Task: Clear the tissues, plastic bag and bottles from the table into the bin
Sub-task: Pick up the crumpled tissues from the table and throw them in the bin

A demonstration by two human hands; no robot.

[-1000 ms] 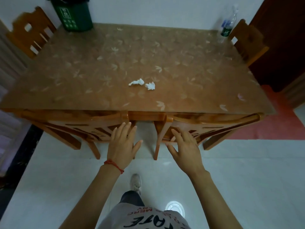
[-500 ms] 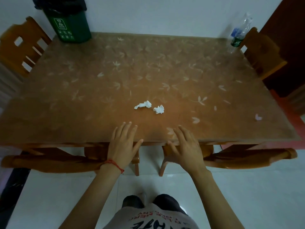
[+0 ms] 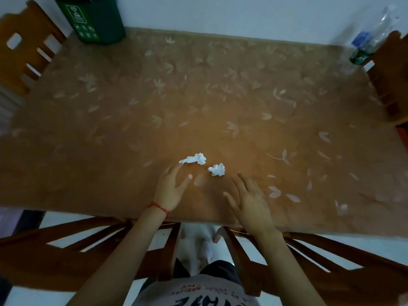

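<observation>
Two crumpled white tissues lie on the brown table (image 3: 110, 129) near its front edge: a longer tissue (image 3: 193, 159) and, to its right, a small balled tissue (image 3: 217, 169). My left hand (image 3: 171, 188) is open over the table, its fingertips just short of the longer tissue's left end. My right hand (image 3: 250, 198) is open too, fingers spread, just below and right of the balled tissue. A clear plastic bottle (image 3: 371, 38) stands at the far right corner. The green bin (image 3: 93, 18) stands at the far left corner.
Wooden chairs stand at the far left (image 3: 24, 45) and far right (image 3: 390, 71). Two more chair backs (image 3: 92, 241) are tucked under the near edge, between my body and the table. A white wall runs behind the table.
I have stepped closer to the table. Both hands moved forward from the near edge over the tabletop, up to the two tissues.
</observation>
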